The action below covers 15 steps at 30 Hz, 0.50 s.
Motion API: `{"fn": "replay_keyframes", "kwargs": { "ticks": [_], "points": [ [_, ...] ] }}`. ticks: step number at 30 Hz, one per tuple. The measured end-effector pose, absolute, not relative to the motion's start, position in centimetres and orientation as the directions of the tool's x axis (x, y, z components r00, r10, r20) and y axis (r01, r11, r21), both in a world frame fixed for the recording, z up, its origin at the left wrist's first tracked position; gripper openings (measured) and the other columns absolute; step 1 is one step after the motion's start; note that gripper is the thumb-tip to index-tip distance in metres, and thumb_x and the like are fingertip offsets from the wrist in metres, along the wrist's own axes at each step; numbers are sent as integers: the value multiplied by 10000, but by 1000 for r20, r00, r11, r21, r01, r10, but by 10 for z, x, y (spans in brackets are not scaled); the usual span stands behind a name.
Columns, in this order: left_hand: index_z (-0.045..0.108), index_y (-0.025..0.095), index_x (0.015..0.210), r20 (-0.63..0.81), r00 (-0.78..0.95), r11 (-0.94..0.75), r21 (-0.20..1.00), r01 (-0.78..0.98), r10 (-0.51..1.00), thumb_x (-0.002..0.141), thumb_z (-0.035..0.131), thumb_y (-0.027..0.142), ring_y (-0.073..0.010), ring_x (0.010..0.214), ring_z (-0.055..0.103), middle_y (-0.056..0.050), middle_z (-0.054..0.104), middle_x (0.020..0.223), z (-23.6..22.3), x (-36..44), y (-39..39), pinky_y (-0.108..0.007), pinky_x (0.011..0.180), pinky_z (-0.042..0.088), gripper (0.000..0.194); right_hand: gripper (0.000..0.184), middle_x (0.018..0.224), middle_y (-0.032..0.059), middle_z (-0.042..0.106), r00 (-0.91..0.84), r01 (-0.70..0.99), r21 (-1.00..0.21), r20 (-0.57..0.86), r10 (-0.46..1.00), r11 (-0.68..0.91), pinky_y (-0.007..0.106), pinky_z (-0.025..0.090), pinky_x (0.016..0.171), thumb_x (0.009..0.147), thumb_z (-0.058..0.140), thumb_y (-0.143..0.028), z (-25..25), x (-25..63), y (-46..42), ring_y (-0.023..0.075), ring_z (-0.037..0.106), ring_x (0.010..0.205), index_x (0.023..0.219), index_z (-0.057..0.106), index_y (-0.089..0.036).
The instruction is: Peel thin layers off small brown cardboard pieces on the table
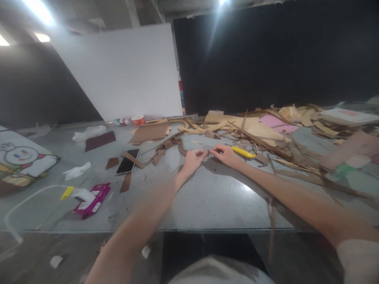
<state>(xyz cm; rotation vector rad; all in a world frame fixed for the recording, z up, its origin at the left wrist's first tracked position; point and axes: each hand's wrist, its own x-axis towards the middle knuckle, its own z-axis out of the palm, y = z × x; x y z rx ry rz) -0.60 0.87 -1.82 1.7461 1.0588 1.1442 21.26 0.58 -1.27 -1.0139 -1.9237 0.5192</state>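
Observation:
Over the middle of the grey table, my left hand and my right hand meet almost fingertip to fingertip. Both are closed in a pinch. A tiny dark brown piece shows between the fingertips; its kind is too small to make out, and it seems to be in both pinches. Just right of my right hand lies a yellow-handled tool, perhaps a cutter. Brown scraps lie to the left of my left hand.
A phone lies on the left under a brown strip. Nearer me sit a magenta packet and a white cable. A paper cup stands at the back. Tan sheets and long strips are heaped at right. A white panel rises behind.

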Motion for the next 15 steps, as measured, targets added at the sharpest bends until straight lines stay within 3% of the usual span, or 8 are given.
{"fn": "replay_keyframes", "kwargs": {
  "ticks": [4, 9, 11, 15],
  "points": [
    [828, 165, 873, 308, 270, -377, 887, 265, 913, 892, 770, 655, -250, 824, 747, -106, 819, 868, -20, -5, 9, -328, 783, 540, 493, 379, 909, 69, 783, -351, 414, -660, 520, 779, 627, 345, 515, 793, 1024, 617, -535, -11, 212, 6, 225, 674, 838, 929, 787, -210],
    [809, 185, 890, 353, 298, -448, 816, 365, 887, 1018, 655, 534, -246, 833, 731, -84, 812, 879, -22, -5, 9, -323, 800, 517, 402, 408, 865, 71, 771, -366, 440, -620, 537, 760, 650, 349, 515, 787, 1046, 599, -538, -8, 212, 4, 223, 666, 805, 902, 794, -209],
    [799, 202, 923, 373, 364, -513, 722, 464, 854, 1070, 598, 453, -252, 877, 723, -82, 806, 918, -18, -7, 7, -334, 851, 513, 353, 403, 851, 69, 764, -340, 459, -612, 548, 764, 643, 349, 515, 780, 1046, 593, -535, -9, 212, 4, 223, 656, 794, 891, 778, -212],
    [772, 202, 990, 382, 532, -653, 375, 658, 756, 1058, 585, 212, -310, 1142, 686, -135, 779, 1078, -2, -14, 1, -398, 1033, 471, 199, 366, 848, 65, 750, -251, 484, -630, 565, 786, 607, 341, 518, 745, 1037, 585, -525, -13, 212, 9, 220, 658, 779, 880, 719, -222]
  ]
}}
